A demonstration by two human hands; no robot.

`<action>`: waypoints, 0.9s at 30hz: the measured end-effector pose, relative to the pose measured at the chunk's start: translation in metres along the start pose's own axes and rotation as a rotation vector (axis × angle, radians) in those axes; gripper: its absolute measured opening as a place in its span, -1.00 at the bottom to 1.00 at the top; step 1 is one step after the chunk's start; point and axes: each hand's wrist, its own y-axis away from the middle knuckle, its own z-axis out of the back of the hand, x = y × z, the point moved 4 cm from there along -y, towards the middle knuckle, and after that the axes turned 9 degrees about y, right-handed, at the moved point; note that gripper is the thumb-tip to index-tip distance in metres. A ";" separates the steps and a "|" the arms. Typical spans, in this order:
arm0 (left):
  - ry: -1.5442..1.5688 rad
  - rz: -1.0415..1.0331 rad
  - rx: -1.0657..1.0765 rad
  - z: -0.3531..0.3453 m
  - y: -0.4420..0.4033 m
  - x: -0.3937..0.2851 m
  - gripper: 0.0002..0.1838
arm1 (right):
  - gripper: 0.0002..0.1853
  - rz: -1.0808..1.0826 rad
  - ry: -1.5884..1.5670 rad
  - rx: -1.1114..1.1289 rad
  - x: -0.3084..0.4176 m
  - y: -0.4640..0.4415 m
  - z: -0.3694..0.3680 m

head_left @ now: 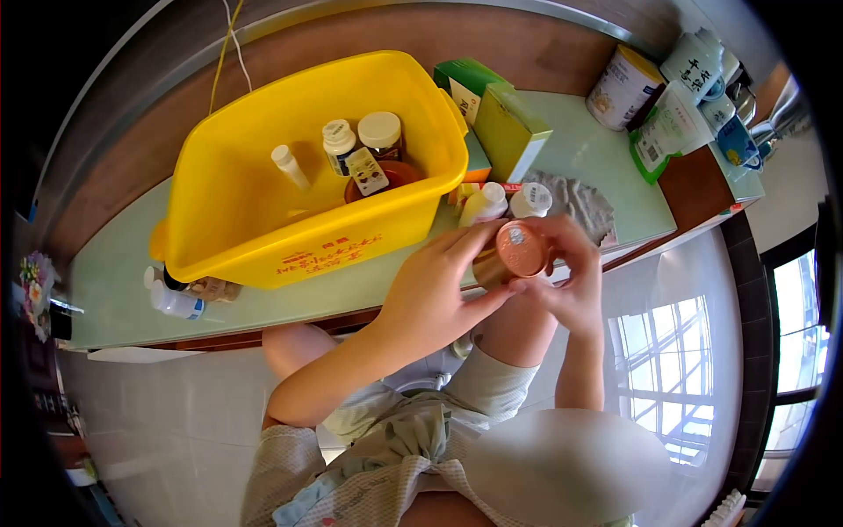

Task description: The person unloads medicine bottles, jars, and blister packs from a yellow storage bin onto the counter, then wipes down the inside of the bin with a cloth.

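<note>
Copper-lidded container (522, 249): held between both hands, tilted, with its lid toward the camera; I see it near the counter's (114, 285) front edge.
Left hand (443, 281): wrapped about the gold body, fingers above and thumb below.
Right hand (575, 274): curled narrowly at the lid side, index finger and thumb bent around it (I cannot tell how hard either hand presses).
Slip hazard: I judge that uneven pressure between the hands could roll the container out of the grip, toward the thighs (514, 338) or the floor (219, 413).
Bottle hazard: two white-capped bottles (485, 204) stand just beyond the fingers; a forward swing of the knuckles could topple them.
Bin hazard: the yellow bin (219, 261) is near the left hand; a wide elbow or wrist sweep could knock its wall.
Container-to-grip position: body in the left palm side, lid toward the right fingers, thumbs nearest the wearer.
</note>
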 end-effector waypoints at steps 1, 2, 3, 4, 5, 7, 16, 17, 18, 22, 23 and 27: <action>0.025 0.017 -0.004 -0.003 0.004 0.009 -0.45 | -0.40 -0.006 0.036 -0.003 0.000 0.005 -0.003; 0.050 0.034 -0.009 -0.005 0.009 0.018 -0.45 | -0.40 -0.012 0.072 -0.006 0.000 0.009 -0.007; 0.046 0.058 -0.025 -0.007 0.013 0.027 -0.43 | -0.39 -0.014 0.105 -0.011 -0.003 0.013 -0.013; 0.120 0.069 -0.041 -0.009 0.017 0.039 -0.43 | -0.37 -0.057 0.133 0.011 -0.005 0.017 -0.019; 0.193 0.079 -0.059 -0.012 0.022 0.052 -0.42 | -0.36 -0.077 0.126 -0.020 -0.010 0.022 -0.026; 0.304 0.129 -0.091 -0.014 0.029 0.062 -0.42 | -0.36 -0.098 0.119 -0.050 -0.016 0.028 -0.037; 0.245 0.207 -0.222 -0.016 0.044 0.101 -0.37 | -0.45 -0.149 -0.021 -0.154 -0.040 0.049 -0.073; 0.232 0.192 -0.239 -0.017 0.043 0.103 -0.38 | -0.46 -0.168 -0.023 -0.156 -0.042 0.051 -0.074; 0.219 0.177 -0.256 -0.019 0.042 0.104 -0.38 | -0.48 -0.187 -0.026 -0.158 -0.044 0.053 -0.074; 0.223 0.154 -0.296 -0.025 0.040 0.114 -0.40 | -0.52 -0.176 -0.053 -0.168 -0.053 0.061 -0.076; 0.217 0.151 -0.301 -0.027 0.039 0.116 -0.41 | -0.53 -0.181 -0.078 -0.177 -0.054 0.062 -0.077; 0.157 0.159 -0.301 -0.028 0.037 0.120 -0.41 | -0.57 -0.299 -0.208 -0.152 -0.058 0.070 -0.082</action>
